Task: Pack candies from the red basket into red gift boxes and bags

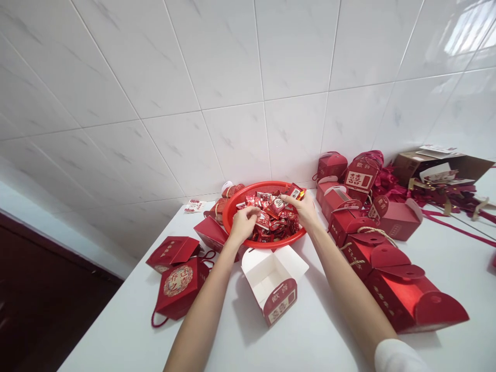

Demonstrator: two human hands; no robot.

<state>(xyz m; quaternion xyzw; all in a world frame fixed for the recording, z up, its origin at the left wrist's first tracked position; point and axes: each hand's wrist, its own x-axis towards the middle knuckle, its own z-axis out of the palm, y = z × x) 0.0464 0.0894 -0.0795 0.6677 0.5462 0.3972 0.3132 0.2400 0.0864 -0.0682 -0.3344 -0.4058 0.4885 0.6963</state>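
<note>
A red plastic basket holds a heap of red wrapped candies. My left hand reaches over the basket's left side, fingers curled together at the candies; what they pinch, if anything, is hidden. On the right side of the basket, my right hand is closed on a red candy packet near the rim. Between my forearms stands an open gift box, red outside and white inside, with its flaps spread. No contents show in it.
Closed red gift boxes with cords lie at the left. Several more red boxes line the right side. Behind them are a brown carton and dark red ribbons. A tiled wall backs the white table.
</note>
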